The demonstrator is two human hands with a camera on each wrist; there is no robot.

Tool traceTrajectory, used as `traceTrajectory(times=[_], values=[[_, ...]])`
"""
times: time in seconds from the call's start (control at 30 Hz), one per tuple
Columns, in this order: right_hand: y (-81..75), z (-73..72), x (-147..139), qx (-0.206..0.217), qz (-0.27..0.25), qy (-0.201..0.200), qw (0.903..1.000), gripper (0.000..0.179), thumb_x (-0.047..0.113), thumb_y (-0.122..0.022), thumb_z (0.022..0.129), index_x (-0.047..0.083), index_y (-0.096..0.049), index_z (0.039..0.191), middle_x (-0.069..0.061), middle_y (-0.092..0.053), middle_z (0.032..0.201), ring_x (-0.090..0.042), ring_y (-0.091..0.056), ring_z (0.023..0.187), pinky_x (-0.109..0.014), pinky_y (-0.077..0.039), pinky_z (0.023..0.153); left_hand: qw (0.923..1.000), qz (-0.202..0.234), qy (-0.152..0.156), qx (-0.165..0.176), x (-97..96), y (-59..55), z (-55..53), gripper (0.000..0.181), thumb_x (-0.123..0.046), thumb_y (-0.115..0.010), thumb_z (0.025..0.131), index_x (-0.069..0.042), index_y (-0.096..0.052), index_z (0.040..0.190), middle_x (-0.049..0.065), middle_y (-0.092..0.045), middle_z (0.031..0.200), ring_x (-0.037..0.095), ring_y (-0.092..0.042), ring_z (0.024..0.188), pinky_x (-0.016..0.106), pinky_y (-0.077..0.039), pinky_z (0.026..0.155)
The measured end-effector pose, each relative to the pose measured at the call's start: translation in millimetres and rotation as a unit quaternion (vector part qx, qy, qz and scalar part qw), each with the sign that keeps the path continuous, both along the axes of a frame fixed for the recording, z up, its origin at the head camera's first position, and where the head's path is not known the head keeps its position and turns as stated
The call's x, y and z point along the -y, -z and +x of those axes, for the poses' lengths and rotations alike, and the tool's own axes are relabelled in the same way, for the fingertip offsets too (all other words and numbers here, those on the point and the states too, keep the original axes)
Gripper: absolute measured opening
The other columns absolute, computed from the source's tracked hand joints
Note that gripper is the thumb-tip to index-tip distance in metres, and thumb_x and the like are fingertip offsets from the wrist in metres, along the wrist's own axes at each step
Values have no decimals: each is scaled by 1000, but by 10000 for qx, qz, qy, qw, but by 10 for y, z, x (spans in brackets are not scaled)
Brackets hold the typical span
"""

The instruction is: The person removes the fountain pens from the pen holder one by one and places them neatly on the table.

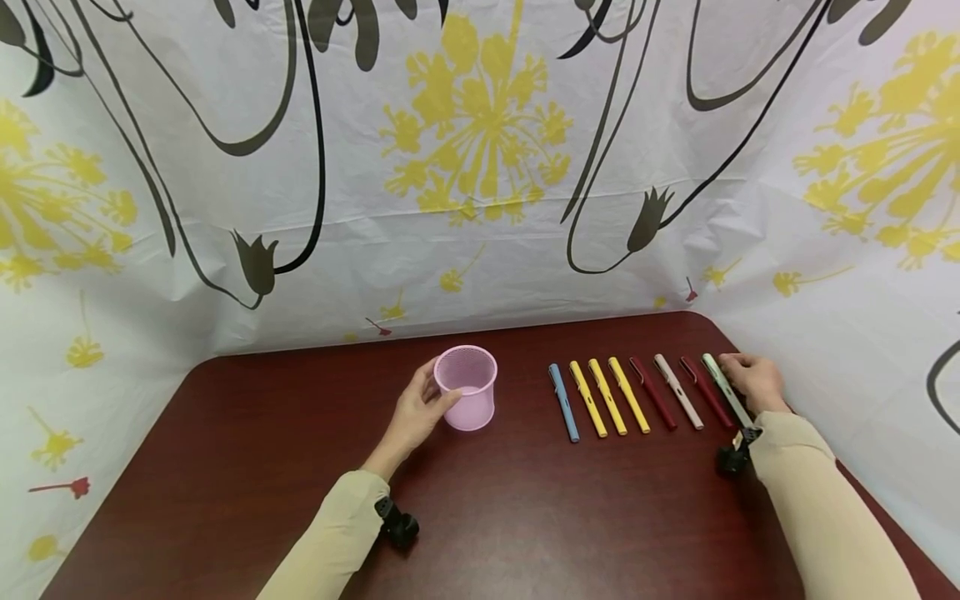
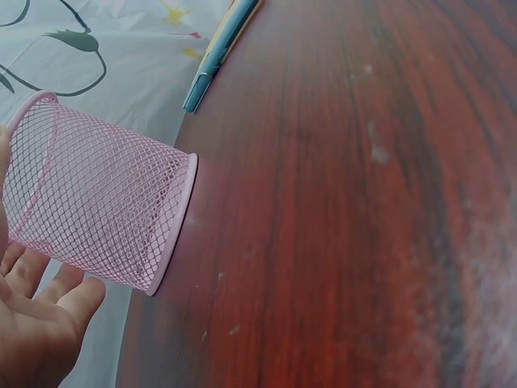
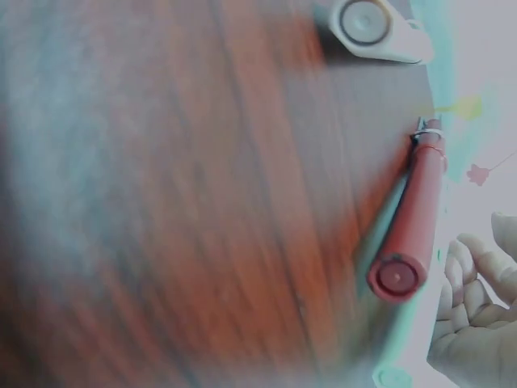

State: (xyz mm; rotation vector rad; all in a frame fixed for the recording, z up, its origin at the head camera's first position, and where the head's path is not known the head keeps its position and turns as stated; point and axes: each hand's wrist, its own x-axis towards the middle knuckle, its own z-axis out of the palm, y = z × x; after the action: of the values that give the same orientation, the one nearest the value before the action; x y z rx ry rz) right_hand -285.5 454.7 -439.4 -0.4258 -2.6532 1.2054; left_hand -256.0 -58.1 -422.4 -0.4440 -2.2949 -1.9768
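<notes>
A pink mesh pen holder point(image 1: 469, 408) stands upright on the table, and my left hand point(image 1: 417, 410) holds it from the left, thumb at the front and fingers behind. The left wrist view shows the mesh wall point(image 2: 101, 190) with curled fingers beneath it. At the right end of a row of pens, my right hand point(image 1: 756, 382) is beside a pale green pen point(image 1: 726, 387), fingers loosely bent near its cap. A dark red pen point(image 3: 404, 230) lies just left of the green one, partly covering it in the right wrist view.
Left of these lie a pale pink pen point(image 1: 678, 392), another dark red pen point(image 1: 654, 394), several yellow pens point(image 1: 607, 397) and a blue pen point(image 1: 564, 403). A patterned cloth point(image 1: 480, 275) hangs behind the dark wooden table point(image 1: 525, 517) and along its sides.
</notes>
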Motion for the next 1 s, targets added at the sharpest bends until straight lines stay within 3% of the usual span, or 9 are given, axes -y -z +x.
traceTrajectory(times=[0.07, 0.13, 0.37, 0.47, 0.73, 0.83, 0.93, 1.0], values=[[-18, 13, -7, -38, -360, -36, 9993, 56, 30, -44, 98, -19, -47, 124, 16, -60, 70, 8, -49, 61, -15, -48, 55, 10000, -22, -1, -23, -4, -12, 4, 66, -3, -67, 84, 8, -33, 140, 31, -41, 139, 44, -39, 130, 52, -32, 109], [-30, 23, -5, -101, -641, -34, 9979, 57, 30, -43, 98, -21, -45, 125, 25, -52, 66, 9, -50, 60, -14, -49, 56, 10000, -30, -9, -38, -10, -20, 4, 66, -3, -67, 84, 9, -33, 139, 31, -41, 138, 44, -39, 130, 52, -33, 109], [-98, 60, 68, -457, -1022, -213, 9935, 57, 28, -46, 98, -22, -41, 127, 31, -51, 66, 11, -53, 63, -10, -49, 58, 10000, -26, -48, -7, -33, -22, -6, 65, -3, -68, 84, 9, -34, 139, 33, -43, 136, 44, -41, 128, 52, -34, 108], [-148, 64, 121, -486, -952, -286, 9939, 60, 31, -47, 97, -19, -42, 128, 32, -52, 69, 12, -52, 64, -11, -49, 59, 10000, -43, -47, 21, -42, -31, 0, 66, -3, -68, 84, 8, -33, 139, 33, -44, 136, 43, -42, 127, 52, -35, 107], [-295, 40, 350, -622, -518, -769, 9937, 57, 31, -46, 98, -17, -45, 129, 24, -55, 79, 16, -49, 70, -11, -51, 64, 10000, 4, -8, 34, -48, -29, -3, 68, -2, -67, 84, 9, -30, 141, 33, -42, 137, 45, -42, 127, 53, -36, 106], [-340, 22, 469, -660, -531, -941, 9919, 56, 32, -46, 98, -15, -46, 128, 25, -55, 78, 14, -50, 70, -10, -50, 63, 10000, 18, -25, 85, -27, 58, -66, 71, -5, -67, 85, 6, -28, 143, 32, -41, 139, 45, -41, 127, 53, -35, 107], [-378, 0, 604, -711, -286, -1127, 9907, 53, 32, -46, 99, -12, -49, 128, 5, -65, 89, 14, -50, 73, -10, -50, 63, 9999, -47, -78, 72, 21, 152, -152, 71, -9, -66, 87, 1, -27, 146, 27, -39, 143, 42, -39, 131, 50, -33, 108], [-410, -7, 706, -737, -36, -1221, 9898, 51, 33, -45, 99, -9, -51, 127, -13, -66, 102, 5, -56, 77, -17, -53, 66, 9997, -215, -130, -37, 71, 182, -199, 70, -14, -65, 89, -3, -26, 147, 22, -38, 145, 37, -37, 134, 50, -32, 110]])
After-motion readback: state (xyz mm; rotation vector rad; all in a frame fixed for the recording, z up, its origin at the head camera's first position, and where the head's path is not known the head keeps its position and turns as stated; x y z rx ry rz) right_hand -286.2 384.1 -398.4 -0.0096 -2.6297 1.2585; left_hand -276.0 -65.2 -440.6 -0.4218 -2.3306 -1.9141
